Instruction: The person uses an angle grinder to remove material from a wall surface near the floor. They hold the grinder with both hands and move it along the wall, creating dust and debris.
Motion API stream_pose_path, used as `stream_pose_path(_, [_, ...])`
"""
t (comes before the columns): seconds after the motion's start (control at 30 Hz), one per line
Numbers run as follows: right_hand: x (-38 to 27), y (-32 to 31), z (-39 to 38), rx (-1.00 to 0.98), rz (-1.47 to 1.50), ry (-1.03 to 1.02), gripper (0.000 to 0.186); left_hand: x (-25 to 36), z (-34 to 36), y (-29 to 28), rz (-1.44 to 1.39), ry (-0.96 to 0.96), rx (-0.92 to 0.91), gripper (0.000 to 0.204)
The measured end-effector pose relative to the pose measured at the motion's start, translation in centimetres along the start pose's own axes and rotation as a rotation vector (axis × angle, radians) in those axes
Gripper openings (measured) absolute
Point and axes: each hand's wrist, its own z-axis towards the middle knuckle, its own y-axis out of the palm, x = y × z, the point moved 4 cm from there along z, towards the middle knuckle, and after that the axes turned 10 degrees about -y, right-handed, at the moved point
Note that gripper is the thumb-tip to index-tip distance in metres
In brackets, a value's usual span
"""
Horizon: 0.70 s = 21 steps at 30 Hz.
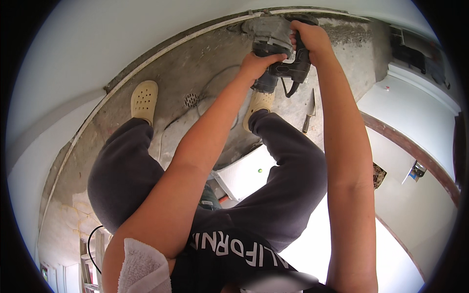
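Note:
A dusty grey-and-black power tool (269,38) is at the base of the wall near the top centre, its grey head close to the trim. My left hand (261,64) is closed on the tool's body, thumb stretched across it. My right hand (312,36) is closed on its black handle, higher and to the right. A cord hangs from the handle. Just below the tool is one of my beige clogs (261,101). A knife (309,117) with a dark handle lies on the concrete floor to the right, beside my right forearm.
A pale wall (73,49) with floor trim curves round the left and top. The concrete floor (185,73) holds a drain grate (191,99) and loose cables. A white object (244,171) sits between my legs. A ladder (88,259) is at lower left, a wooden edge (400,142) at right.

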Motion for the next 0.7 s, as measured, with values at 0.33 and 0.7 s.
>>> stream_pose_path(0.33, [-0.3, 6.1, 1.5, -0.075, -0.477, -0.208, 0.027, -0.6, -0.7, -3.3, -0.172, -0.009, -0.052, 0.047])
stream_pose_path(0.7, [3.0, -7.3, -4.0, 0.038, 0.15, 0.043, 0.021, -2.3, -0.8, 4.2, 0.306, -0.034, 0.032, 0.064])
